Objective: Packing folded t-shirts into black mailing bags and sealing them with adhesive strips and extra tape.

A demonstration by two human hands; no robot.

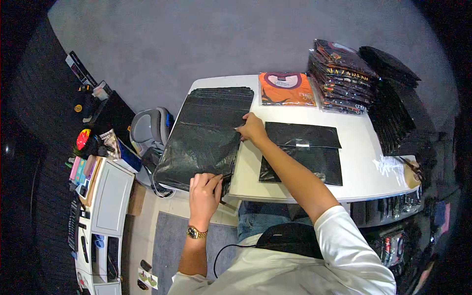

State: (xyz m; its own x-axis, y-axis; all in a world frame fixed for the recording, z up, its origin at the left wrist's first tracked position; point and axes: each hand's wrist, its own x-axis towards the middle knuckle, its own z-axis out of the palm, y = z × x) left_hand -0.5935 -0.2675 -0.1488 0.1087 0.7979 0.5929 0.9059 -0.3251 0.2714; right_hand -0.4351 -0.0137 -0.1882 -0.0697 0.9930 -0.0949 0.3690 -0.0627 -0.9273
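Observation:
A thick stack of black plastic bags [196, 130] lies on the left part of the white table, its near end reaching the table's front edge. My left hand [204, 193], with a gold watch on the wrist, is closed on the stack's near right corner. Farther up the right side, my right hand [252, 129] grips the bags' edge between thumb and fingers. Under my right forearm is a separate black bag [305, 160] lying flat with its flap across the upper part; the arm hides some of it. An orange shirt in clear wrap [286, 90] lies beyond it.
A tall pile of wrapped dark shirts [341, 78] stands at the far right of the white table [359, 169], with more black bags [393, 115] beside it. Left of the table are a grey seat [149, 129] and a white cabinet [113, 196] with small items on top.

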